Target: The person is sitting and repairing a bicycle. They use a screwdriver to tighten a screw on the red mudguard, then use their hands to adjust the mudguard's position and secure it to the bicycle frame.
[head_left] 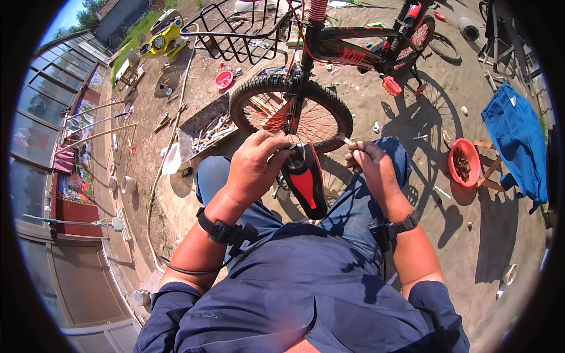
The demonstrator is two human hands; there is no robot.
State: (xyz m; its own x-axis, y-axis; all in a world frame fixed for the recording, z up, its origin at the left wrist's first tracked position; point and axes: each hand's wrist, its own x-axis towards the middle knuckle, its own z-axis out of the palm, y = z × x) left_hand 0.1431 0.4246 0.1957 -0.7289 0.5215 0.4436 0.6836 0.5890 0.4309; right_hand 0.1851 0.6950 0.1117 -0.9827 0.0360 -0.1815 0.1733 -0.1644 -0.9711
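My left hand (256, 165) is closed in a pinch beside the upper end of a black and red bicycle saddle (306, 187). What its fingertips hold is too small to make out; a thin pale strand shows near them. Between my knees, the saddle appears tilted, red panel up. My right hand (372, 167) pinches a small whitish stick with a dark tip (346, 140), apart from the saddle. Just beyond both hands stands a bicycle, its front wheel (291, 112) with red spokes and a knobbly tyre closest to me.
The bicycle's wire basket (235, 32) and frame (353, 56) rise ahead. A metal tray of tools (203, 132) lies left of the wheel. At right are a red bowl of small brown pieces (465, 165) and a blue cloth (518, 141) draped over a wooden stool. A hose (154, 206) runs along the left.
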